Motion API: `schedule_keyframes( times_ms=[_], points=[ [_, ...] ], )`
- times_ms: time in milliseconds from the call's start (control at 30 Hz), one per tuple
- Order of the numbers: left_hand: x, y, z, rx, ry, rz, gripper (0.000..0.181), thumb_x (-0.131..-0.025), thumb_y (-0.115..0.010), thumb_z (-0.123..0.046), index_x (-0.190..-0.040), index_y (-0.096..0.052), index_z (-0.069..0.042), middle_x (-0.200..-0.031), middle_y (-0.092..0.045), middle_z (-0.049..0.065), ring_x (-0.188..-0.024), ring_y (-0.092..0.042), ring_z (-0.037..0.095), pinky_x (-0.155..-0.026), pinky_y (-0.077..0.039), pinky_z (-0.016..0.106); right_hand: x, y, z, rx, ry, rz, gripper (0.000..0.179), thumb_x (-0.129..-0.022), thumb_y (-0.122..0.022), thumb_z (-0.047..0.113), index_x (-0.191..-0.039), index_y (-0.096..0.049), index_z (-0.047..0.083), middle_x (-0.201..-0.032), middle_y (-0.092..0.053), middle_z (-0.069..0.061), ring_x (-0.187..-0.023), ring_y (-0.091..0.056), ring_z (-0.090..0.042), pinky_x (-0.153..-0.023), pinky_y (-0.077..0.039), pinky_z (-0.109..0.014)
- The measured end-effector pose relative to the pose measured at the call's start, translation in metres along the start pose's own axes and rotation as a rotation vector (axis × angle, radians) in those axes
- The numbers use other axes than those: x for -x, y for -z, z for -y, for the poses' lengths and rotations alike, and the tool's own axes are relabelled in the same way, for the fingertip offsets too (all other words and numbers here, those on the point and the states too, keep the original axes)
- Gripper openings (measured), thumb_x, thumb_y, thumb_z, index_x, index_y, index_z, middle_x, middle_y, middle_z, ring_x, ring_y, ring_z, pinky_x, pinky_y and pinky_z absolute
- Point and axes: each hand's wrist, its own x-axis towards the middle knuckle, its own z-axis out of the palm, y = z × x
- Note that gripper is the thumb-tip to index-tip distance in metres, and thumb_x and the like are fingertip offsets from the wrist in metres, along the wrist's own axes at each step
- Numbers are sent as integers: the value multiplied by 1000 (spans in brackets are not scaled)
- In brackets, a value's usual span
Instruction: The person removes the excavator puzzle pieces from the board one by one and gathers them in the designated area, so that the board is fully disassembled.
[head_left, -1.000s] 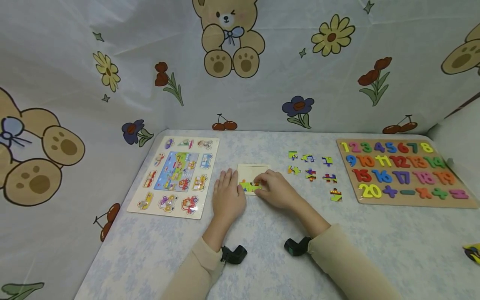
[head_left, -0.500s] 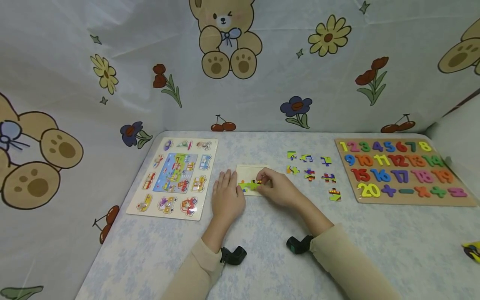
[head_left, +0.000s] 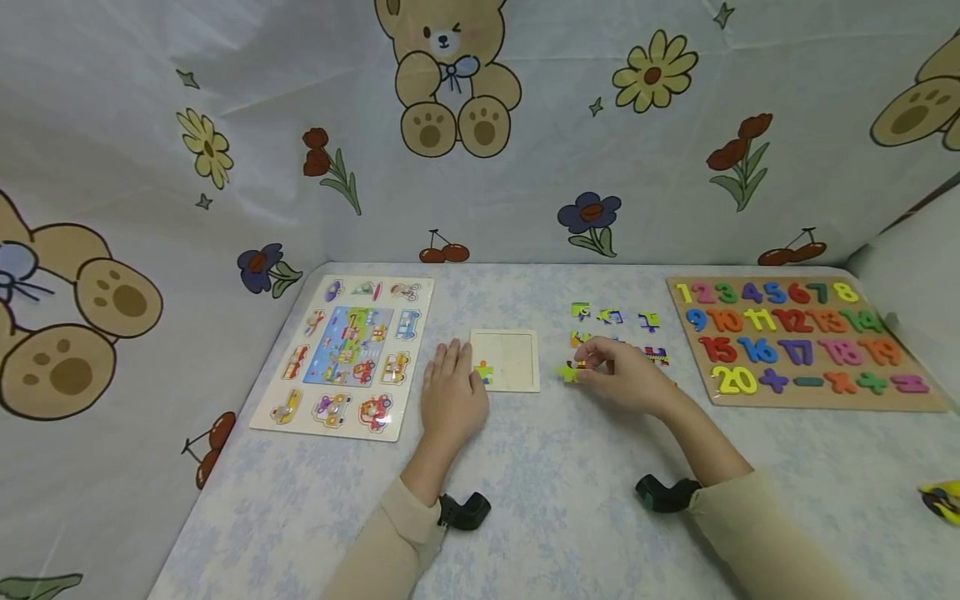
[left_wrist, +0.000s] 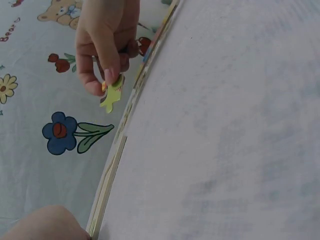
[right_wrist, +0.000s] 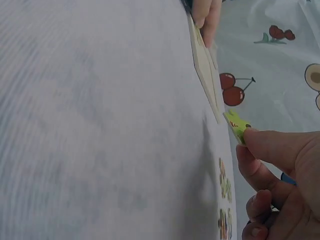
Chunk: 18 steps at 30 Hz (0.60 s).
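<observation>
Between thumb and forefinger my right hand (head_left: 626, 375) pinches a green jigsaw piece (head_left: 570, 373), held to the right of the small wooden puzzle tray (head_left: 510, 333). The right wrist view shows this jigsaw piece (right_wrist: 236, 125) at the fingertips, raised off the table. My left hand (head_left: 454, 392) lies flat with straight fingers along the tray's left edge. One green and orange puzzle piece (head_left: 483, 372) sits in the tray's lower left corner, beside the left thumb. Several loose jigsaw pieces (head_left: 611, 317) lie beyond my right hand, some of them hidden by it.
A vehicle picture puzzle board (head_left: 414, 367) lies to the left. On the right is a wooden number board (head_left: 825, 400) with coloured digits. A yellow and black object (head_left: 941, 502) shows at the right edge. A bear-printed cloth (head_left: 480, 200) hangs behind the table.
My right hand has lifted the green jigsaw piece out of the tray and carried it to the right. The left hand stays at the tray's edge.
</observation>
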Motion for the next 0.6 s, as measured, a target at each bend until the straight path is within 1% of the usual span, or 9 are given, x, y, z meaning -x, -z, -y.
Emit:
schedule_keyframes(
  times_ms=[133, 267, 400, 533, 600],
  points=[
    [0, 0, 0, -2, -2, 1, 53, -102, -42, -26, -153, -39, -10, -163, -30, 9, -155, -17, 29, -126, -13, 50, 10, 14, -16, 38, -15, -16, 19, -94, -68, 23, -111, -64, 15, -100, -66, -4, -85, -51, -21, -69, -43, -30],
    [0, 0, 1, -1, -6, -3, 53, -102, -42, -25, -152, -40, -10, -163, -30, 10, -155, -17, 29, -126, -13, 50, 18, 23, -26, 73, -28, -44, 21, -94, -69, 23, -112, -65, 14, -100, -67, -5, -86, -51, -21, -71, -42, -31],
    [-1, 0, 0, -5, -5, -6, 53, -102, -42, -26, -153, -39, -10, -163, -31, 10, -154, -18, 29, -126, -13, 50, 20, 26, -33, 112, -58, -64, 20, -94, -68, 24, -112, -65, 15, -98, -66, -5, -87, -53, -21, -72, -43, -31],
    [-1, 0, 0, -9, -2, -3, 53, -102, -42, -26, -153, -39, -11, -163, -31, 9, -154, -18, 29, -126, -13, 49, 19, 26, -39, 143, -55, -72, 18, -94, -68, 24, -110, -65, 16, -95, -65, -5, -84, -54, -21, -71, -44, -31],
    [-1, 0, 0, -8, -1, 0, 53, -102, -42, -26, -153, -39, -11, -163, -30, 9, -154, -18, 29, -126, -13, 49, 19, 25, -42, 156, -46, -75, 18, -94, -68, 23, -110, -65, 15, -95, -66, -5, -84, -55, -22, -73, -44, -33]
  ],
)
